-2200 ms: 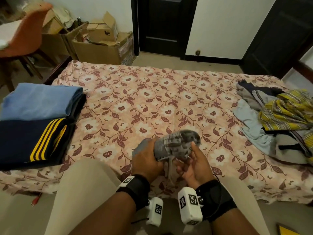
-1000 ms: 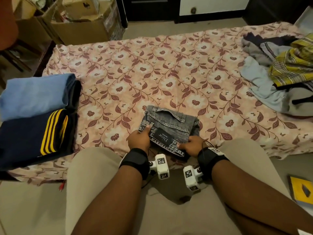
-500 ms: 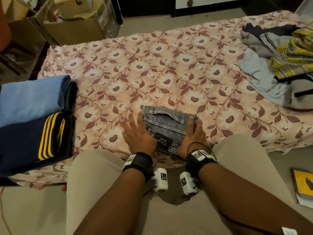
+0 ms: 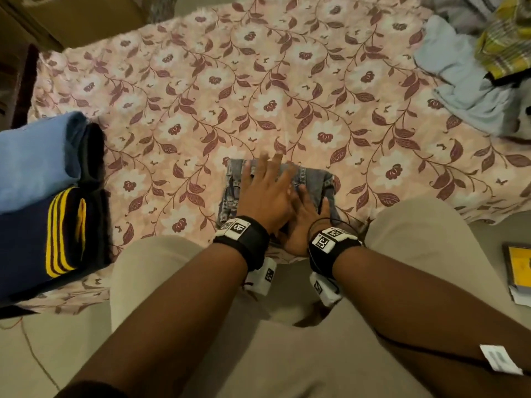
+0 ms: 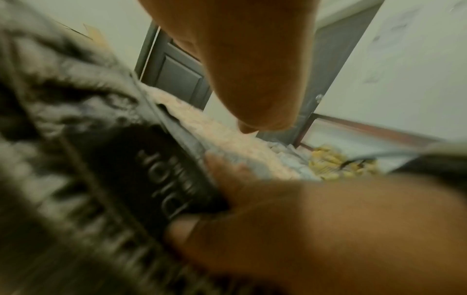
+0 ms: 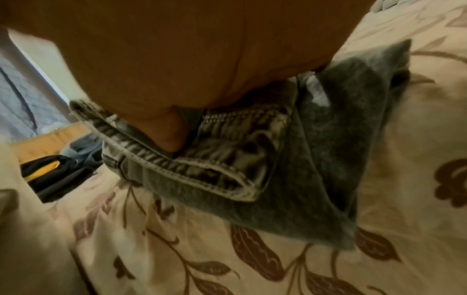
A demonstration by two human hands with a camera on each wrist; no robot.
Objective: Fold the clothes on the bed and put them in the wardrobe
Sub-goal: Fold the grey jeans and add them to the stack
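Head view: both flat palms, left hand (image 4: 265,193) and right hand (image 4: 304,216), press folded grey jeans (image 4: 313,179) lying widthwise along the bed (image 4: 287,81) edge.

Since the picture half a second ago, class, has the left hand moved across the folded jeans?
Yes. The left hand has slid rightward over the folded jeans, from their left edge onto the middle, away from the folded pile, its fingers flat.
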